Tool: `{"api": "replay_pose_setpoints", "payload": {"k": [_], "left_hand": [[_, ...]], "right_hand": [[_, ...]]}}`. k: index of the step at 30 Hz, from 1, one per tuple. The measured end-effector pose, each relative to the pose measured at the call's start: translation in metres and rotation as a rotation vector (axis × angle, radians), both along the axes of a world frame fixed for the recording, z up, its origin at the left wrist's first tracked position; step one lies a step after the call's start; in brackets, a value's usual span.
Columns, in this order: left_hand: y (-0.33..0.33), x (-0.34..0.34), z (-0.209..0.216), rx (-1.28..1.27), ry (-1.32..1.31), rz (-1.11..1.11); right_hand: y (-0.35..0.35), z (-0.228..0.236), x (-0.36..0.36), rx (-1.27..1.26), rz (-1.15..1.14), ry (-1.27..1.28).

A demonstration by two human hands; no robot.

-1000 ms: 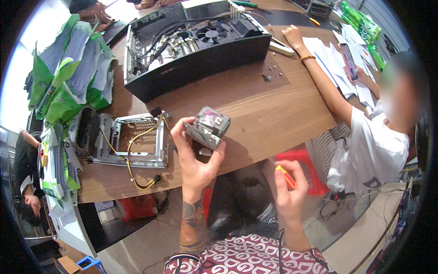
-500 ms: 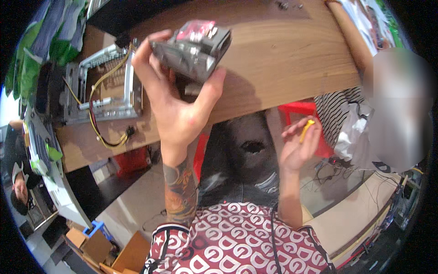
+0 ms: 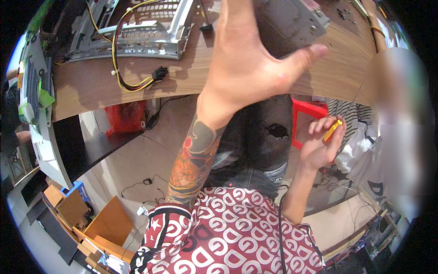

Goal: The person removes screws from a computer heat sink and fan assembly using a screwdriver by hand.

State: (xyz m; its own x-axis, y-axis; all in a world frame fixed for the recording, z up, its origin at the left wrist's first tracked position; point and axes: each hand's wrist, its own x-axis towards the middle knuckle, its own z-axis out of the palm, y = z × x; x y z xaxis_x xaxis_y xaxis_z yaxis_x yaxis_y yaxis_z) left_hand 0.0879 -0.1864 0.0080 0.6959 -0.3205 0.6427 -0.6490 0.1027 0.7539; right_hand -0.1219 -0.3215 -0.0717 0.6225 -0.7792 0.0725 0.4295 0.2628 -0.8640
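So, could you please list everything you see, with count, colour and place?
Table: one, brown, across top.
Metal frame: one, silver, table's left.
Cable with plug: one, yellow and black, on table.
Boxy part: one, grey, beside left hand.
Small parts: several, dark, table's upper right.
Tool handle: one, yellow, in right hand.
Plastic pieces: two, red, below table edge.
Boxes: several, brown, lower left.
Other person's forearm: one, bare, upper right.
Shirt: one, red and white, bottom.
Left hand: one, bare, upper middle.
Right hand: one, bare, right.

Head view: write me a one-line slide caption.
Left hand at a grey metal part, right hand holding a yellow tool, silver frame on the wooden table.
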Motion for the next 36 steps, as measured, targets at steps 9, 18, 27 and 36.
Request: {"api": "replay_pose_setpoints", "payload": {"k": [9, 18, 27, 36], "left_hand": [[0.079, -0.038, 0.000, -0.030, -0.079, 0.220], [0.180, -0.090, -0.037, -0.163, 0.134, 0.170], [0.167, -0.130, -0.120, 0.421, 0.540, 0.258], [0.193, -0.132, -0.175, 0.584, 0.679, 0.321]], "right_hand": [[-0.018, 0.024, 0.007, -0.046, -0.032, 0.079], [-0.039, 0.048, 0.014, 0.127, 0.157, -0.118], [-0.032, 0.137, -0.047, 0.157, 0.251, -0.456], [-0.018, 0.155, -0.050, 0.118, 0.318, -0.488]]}}
